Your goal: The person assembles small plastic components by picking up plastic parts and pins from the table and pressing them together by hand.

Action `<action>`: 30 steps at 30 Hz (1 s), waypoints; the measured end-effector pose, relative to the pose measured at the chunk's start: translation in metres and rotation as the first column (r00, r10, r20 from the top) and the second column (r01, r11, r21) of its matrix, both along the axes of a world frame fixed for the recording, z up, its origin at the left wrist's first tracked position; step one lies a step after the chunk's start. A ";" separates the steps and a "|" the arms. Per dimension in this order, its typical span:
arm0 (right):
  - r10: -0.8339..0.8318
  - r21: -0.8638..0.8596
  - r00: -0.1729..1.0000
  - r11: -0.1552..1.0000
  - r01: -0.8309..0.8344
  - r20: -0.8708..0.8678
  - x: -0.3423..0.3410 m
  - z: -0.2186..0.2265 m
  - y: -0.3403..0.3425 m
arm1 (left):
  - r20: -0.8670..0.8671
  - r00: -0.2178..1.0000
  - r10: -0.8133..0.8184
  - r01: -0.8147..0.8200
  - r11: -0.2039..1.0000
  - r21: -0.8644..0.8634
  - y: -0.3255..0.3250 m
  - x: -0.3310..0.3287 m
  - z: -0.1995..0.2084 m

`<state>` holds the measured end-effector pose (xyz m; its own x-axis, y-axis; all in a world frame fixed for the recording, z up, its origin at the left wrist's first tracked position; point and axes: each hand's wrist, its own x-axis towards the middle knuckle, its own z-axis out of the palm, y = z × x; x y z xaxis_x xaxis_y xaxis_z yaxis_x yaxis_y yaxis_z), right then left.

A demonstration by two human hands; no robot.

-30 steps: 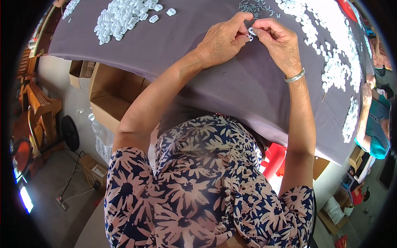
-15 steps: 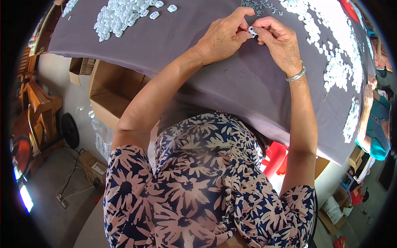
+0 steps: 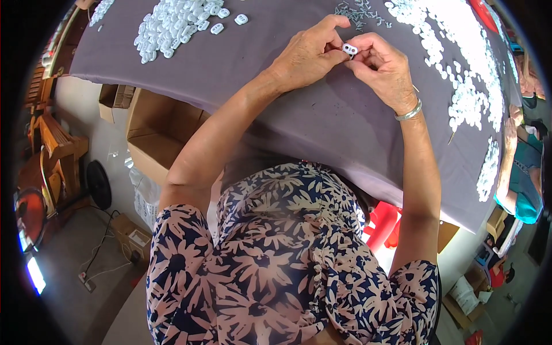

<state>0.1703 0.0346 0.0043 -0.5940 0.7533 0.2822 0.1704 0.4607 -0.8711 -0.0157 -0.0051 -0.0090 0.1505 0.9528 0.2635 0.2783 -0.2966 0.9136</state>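
Note:
Over the grey-purple cloth of the table (image 3: 276, 126), both hands meet at a small white two-hole cord lock (image 3: 349, 50). My left hand (image 3: 306, 57) pinches it between thumb and fingers from the left. My right hand (image 3: 380, 68), with a bracelet at its wrist, grips the same piece from the right with bent fingers. The two holes face up; its underside is hidden by the fingers. Just beyond the hands lies a loose scatter of tiny grey pieces (image 3: 361, 12), too small to make out well.
At the far left is a heap of similar white pieces (image 3: 178, 29). Many small white parts (image 3: 468, 103) spread along the right side. Below the table's left edge stands an open cardboard box (image 3: 164, 123). Another person's arm (image 3: 507, 161) is at the far right.
The white cord lock has turned, so both holes now show on top. My right hand has shifted slightly left and its fingers have changed their hold.

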 end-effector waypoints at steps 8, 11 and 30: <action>-0.052 0.171 0.996 0.985 0.038 0.073 0.000 -0.004 0.001 | 0.093 0.994 -0.048 0.061 0.988 -0.140 -0.003 -0.001 0.008; -0.057 0.189 0.996 0.981 0.043 0.067 -0.001 -0.004 0.000 | 0.095 0.994 -0.055 0.067 0.990 -0.125 -0.005 -0.001 0.008; -0.128 0.351 0.990 0.931 0.101 0.054 -0.010 0.006 -0.009 | 0.208 0.977 0.054 -0.037 0.996 -0.087 -0.004 0.006 0.003</action>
<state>0.1605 0.0258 0.0107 -0.5389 0.6807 0.4962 0.2978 0.7050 -0.6436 -0.0098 -0.0086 -0.0058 0.0560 0.9771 0.2052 0.0891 -0.2096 0.9737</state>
